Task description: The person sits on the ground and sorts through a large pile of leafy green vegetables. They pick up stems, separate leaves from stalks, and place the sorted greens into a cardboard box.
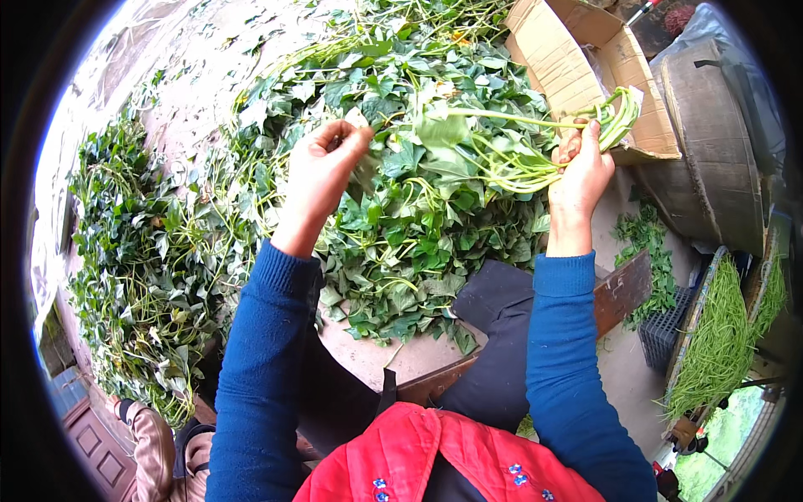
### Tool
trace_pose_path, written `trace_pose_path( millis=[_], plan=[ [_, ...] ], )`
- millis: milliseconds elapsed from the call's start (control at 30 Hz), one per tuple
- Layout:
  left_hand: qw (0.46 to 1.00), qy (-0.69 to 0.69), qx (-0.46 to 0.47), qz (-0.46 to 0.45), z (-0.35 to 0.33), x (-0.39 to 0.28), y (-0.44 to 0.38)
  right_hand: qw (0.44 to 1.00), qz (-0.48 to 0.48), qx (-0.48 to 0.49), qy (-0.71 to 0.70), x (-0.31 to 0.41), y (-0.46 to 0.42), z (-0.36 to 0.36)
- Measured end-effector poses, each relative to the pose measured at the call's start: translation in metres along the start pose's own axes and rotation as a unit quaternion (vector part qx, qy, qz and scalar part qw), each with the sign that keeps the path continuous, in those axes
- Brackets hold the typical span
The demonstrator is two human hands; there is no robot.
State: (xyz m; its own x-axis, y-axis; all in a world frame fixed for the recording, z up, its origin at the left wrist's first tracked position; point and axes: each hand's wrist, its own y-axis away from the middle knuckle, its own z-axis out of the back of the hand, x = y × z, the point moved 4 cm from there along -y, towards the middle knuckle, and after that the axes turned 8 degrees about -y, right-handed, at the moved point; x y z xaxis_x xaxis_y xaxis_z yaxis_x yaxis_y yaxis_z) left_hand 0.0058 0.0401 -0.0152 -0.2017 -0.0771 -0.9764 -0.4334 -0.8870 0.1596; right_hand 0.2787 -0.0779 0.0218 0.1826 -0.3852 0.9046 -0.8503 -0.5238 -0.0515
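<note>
My right hand (583, 157) is closed around a bunch of long green leaf stems (517, 172); their cut or bent ends stick out past my thumb towards the cardboard box, and leaves hang at the other side. My left hand (335, 150) is raised over the leaf pile, its thumb and fingertips close together beside a small pale leaf piece (356, 118); whether it pinches this is unclear. Below both hands spreads a big heap of leafy green vines (401, 219). Some leaves between the hands are blurred.
An open cardboard box (558, 56) stands at the upper right, beside a large grey-brown container (715, 144). Trays of thin green stems (712, 345) and a black plastic crate (665, 332) are at the right. Another person's sleeve (150, 439) shows at the lower left, near more vines.
</note>
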Motion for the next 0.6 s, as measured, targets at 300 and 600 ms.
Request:
trace_pose_path(
  millis=[300, 600],
  plan=[
    [0.887, -0.289, -0.034, -0.360, -0.056, -0.029, 0.032, 0.996, -0.070, 0.027, -0.037, -0.007, 0.003, -0.002],
    [0.887, -0.314, -0.047, -0.334, -0.066, -0.026, 0.028, 0.971, -0.175, 0.103, -0.126, -0.021, 0.013, -0.017]
  ],
)
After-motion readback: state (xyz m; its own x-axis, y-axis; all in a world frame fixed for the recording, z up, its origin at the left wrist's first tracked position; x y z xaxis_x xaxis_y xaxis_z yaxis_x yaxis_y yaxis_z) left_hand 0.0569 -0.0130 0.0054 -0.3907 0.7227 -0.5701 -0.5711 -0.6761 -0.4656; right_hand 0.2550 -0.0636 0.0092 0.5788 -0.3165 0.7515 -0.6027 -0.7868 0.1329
